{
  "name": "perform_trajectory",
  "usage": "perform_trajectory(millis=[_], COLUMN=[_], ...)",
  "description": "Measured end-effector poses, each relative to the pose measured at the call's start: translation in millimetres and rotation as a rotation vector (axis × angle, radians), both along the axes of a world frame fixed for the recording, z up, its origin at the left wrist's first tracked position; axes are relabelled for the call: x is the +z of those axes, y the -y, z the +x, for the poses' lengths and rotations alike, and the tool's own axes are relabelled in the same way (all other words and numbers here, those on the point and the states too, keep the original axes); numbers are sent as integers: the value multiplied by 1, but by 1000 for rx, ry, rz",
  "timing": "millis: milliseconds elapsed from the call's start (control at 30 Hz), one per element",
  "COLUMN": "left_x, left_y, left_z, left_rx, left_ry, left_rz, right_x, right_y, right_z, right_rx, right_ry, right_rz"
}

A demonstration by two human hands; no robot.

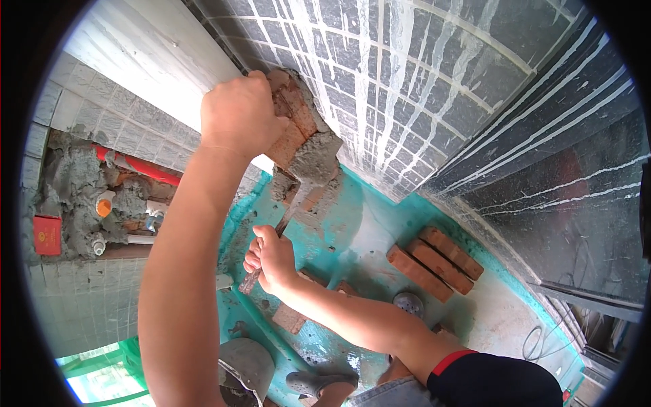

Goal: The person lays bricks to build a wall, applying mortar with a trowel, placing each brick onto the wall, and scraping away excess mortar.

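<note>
My left hand (241, 114) is closed on a reddish brick (296, 112) at the top of a mortared brick stack, between the white pipe and the dark tiled wall. Grey mortar clings to the brick's far side. Lower down, my right hand (272, 259) grips a trowel (293, 209) by its brown handle, with the blade angled up and away from me. A thick lump of wet mortar (317, 157) covers the blade and lies against the brick's lower end. The left fingertips are hidden behind the hand.
Several loose bricks (434, 263) lie on the turquoise-coated floor at right. A bucket (249, 363) stands near my feet at the lower left. The white pipe (146, 51) rises at upper left. Beside it, a rough wall recess holds a red pipe (135, 165) and fittings.
</note>
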State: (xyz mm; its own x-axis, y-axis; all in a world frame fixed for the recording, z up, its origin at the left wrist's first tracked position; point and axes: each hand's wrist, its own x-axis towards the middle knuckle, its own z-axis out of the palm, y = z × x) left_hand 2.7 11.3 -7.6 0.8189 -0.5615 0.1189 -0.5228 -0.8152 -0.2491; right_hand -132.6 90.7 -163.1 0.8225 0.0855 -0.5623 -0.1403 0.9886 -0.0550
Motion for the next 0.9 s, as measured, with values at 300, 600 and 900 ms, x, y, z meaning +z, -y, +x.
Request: perform_trajectory(millis=[300,600,900], left_x=[2,15,38], left_y=[0,-44,-204], left_z=[-4,-59,-286], left_rx=[21,-200,320], left_ry=[-36,118,-264], left_rz=[9,-406,-497], right_x=[23,32,46], right_y=[3,3,9], right_z=[-3,-12,-14], right_rx=[39,78,66], right_ry=[19,108,168], right_rz=[-48,4,21])
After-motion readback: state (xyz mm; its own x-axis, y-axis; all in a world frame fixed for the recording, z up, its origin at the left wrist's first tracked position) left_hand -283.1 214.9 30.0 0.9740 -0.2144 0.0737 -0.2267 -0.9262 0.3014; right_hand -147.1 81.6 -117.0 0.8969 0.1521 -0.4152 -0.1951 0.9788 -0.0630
